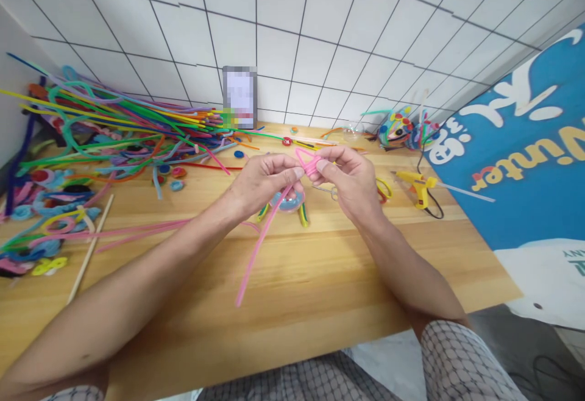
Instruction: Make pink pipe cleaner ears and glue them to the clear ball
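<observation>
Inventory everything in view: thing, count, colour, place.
Held pipe cleaner: count unclear, pink, between hands
Loose strands: several, pink, left
Pipe-cleaner pile: one, multicoloured, back left
Shaped pieces: many, multicoloured, far left
Stick: one, pale, left
Round piece: one, bluish, below hands
Screen: one, dark edged, against wall
Decorated balls: two, multicoloured, back right
Glue gun: one, yellow, right
Small items: uncounted, mixed, table
Banner: one, blue, far right
Tiled wall: one, white, back
Table: one, light brown, beneath
Sleeves: two, patterned, bottom edge
Left hand: one, centre
Right hand: one, centre

Craft workspace, heaped pipe cleaners [150, 122], glue gun [419, 189]
</observation>
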Demonstrator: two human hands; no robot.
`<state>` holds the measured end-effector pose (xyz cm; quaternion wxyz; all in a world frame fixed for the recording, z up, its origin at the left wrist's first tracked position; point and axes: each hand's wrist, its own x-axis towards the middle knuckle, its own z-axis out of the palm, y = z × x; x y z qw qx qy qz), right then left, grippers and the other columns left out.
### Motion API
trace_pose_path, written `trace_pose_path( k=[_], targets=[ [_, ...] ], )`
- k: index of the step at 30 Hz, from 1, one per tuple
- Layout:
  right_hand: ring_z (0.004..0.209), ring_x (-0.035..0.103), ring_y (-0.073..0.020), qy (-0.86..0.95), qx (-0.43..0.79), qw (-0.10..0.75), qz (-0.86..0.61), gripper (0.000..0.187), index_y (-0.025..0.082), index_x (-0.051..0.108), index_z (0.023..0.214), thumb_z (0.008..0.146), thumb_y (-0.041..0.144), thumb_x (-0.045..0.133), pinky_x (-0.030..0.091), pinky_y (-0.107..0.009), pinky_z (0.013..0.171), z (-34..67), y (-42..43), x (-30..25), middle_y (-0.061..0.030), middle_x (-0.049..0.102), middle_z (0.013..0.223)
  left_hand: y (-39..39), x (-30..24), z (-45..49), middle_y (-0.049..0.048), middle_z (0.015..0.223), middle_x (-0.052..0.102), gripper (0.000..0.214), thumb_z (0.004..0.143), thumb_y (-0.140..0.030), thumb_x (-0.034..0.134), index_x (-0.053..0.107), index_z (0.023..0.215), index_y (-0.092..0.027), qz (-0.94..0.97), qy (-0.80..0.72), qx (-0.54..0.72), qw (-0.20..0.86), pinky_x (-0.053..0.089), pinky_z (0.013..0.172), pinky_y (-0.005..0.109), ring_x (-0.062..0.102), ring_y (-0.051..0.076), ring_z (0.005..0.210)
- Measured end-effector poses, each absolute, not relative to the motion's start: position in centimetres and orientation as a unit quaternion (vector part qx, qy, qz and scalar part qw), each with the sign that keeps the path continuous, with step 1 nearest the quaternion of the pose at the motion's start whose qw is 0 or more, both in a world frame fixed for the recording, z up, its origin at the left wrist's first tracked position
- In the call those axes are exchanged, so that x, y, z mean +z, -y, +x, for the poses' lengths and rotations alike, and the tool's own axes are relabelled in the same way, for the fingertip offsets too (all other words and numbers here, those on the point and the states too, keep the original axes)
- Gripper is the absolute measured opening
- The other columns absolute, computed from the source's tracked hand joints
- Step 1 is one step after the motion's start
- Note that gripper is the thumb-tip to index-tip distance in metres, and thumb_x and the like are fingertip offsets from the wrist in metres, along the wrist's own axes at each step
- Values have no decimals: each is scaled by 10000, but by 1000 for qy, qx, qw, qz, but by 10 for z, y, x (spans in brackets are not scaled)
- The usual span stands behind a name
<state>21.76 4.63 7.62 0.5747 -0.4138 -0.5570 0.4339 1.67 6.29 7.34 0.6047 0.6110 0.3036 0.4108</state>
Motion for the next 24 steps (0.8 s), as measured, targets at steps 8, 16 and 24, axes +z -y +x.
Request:
trace_pose_path(
  k=[8, 16, 24],
  targets=[
    [640, 741, -134, 540, 469, 561, -416, 164, 215, 785, 916, 818, 322, 861, 631, -253, 619, 217, -45, 79, 23, 779, 722, -60, 77, 17, 32, 713, 759, 228, 863, -375, 778, 734, 862, -152, 628, -322, 408, 580, 551, 599, 236, 662, 132, 601],
    [612, 738, -132, 534, 465, 554, -438, 171, 204, 795, 895, 796, 324, 866, 625, -251, 612, 217, -46, 79, 15, 793, 697, -62, 74, 16, 34, 742, 768, 252, 898, -397, 750, 768, 943, -150, 658, -304, 386, 571, 527, 592, 240, 660, 138, 618],
    [594, 706, -121, 539, 474, 540, -439, 188, 206, 792, 863, 794, 361, 872, 604, -246, 605, 218, -46, 80, 18, 782, 686, -62, 72, 16, 30, 760, 771, 194, 902, -338, 711, 762, 911, -151, 682, -290, 382, 552, 518, 613, 240, 695, 148, 662]
  ],
)
